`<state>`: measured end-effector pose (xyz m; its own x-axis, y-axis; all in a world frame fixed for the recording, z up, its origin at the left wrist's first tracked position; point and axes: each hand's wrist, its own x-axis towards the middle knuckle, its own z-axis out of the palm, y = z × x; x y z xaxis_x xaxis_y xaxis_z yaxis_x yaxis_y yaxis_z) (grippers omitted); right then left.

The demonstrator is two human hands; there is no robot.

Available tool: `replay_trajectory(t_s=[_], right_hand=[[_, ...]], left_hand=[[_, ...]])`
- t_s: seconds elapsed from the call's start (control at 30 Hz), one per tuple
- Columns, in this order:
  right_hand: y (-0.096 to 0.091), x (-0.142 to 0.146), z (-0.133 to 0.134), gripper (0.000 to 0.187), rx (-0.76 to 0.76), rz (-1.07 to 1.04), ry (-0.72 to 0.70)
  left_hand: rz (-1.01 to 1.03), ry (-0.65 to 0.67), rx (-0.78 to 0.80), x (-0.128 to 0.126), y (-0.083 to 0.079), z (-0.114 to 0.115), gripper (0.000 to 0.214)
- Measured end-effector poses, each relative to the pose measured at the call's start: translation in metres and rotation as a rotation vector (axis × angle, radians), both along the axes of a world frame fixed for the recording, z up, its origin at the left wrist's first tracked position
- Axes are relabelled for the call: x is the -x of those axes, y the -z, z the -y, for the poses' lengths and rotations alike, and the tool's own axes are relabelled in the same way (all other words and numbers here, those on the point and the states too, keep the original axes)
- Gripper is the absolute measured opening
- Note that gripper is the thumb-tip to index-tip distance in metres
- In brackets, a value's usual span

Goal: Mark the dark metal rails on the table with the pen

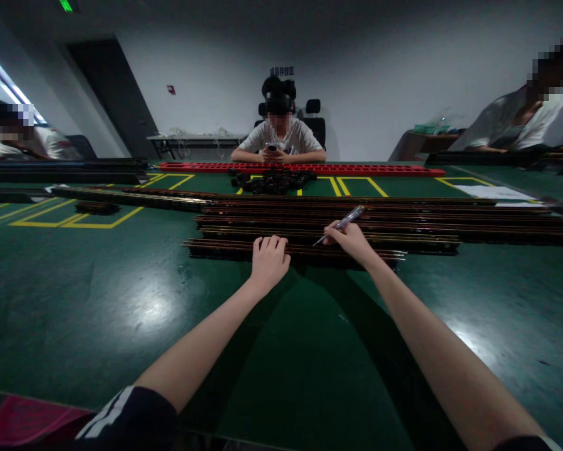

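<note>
Long dark strips with coppery edges [431, 240] lie side by side across the table in front of me. My left hand [269, 260] rests over the nearest strip [220, 250], fingers bent across its top and thumb at the near side. In my right hand [349, 241] is a slim screwdriver with a clear handle [350, 217], gripped like a pen. Its thin shaft slants down to the left, and the tip is at the nearest strip, to the right of my left hand. Whether the tip touches the strip I cannot tell.
Beyond the strips lie a tangled heap of black parts [274, 180] and a long red slotted rail [379, 169]. Yellow tape lines mark the green table [121, 326]. A co-worker [278, 134] sits opposite; others sit left and right. White paper [495, 193] lies at the right.
</note>
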<state>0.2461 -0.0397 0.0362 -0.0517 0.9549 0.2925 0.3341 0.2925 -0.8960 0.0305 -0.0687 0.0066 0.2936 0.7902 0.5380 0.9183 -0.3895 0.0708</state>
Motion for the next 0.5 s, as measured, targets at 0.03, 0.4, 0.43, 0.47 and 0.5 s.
replay_trajectory(t_s=[0.03,0.4,0.43,0.47,0.5], right_hand=[[0.0,-0.0002,-0.0001,0.013,0.0,0.004,-0.006],[0.0,0.0033,-0.001,0.012,0.01,-0.033,-0.018],[0.001,0.0027,-0.0019,0.012,0.011,-0.035,-0.008],[0.0021,0.0017,-0.003,0.013,0.009,-0.036,0.004],[0.0033,0.0005,-0.0042,0.013,0.006,-0.038,0.016]], left_hand=[[-0.008,0.0,0.0,-0.0001,-0.0002,0.0003,0.029],[-0.05,0.022,0.004,0.0001,0.0005,0.0008,0.038],[-0.05,0.025,0.005,0.0002,0.0005,0.0007,0.039],[-0.051,0.029,0.006,0.0002,0.0004,0.0007,0.039],[-0.05,0.031,0.008,0.0002,0.0004,0.0006,0.04]])
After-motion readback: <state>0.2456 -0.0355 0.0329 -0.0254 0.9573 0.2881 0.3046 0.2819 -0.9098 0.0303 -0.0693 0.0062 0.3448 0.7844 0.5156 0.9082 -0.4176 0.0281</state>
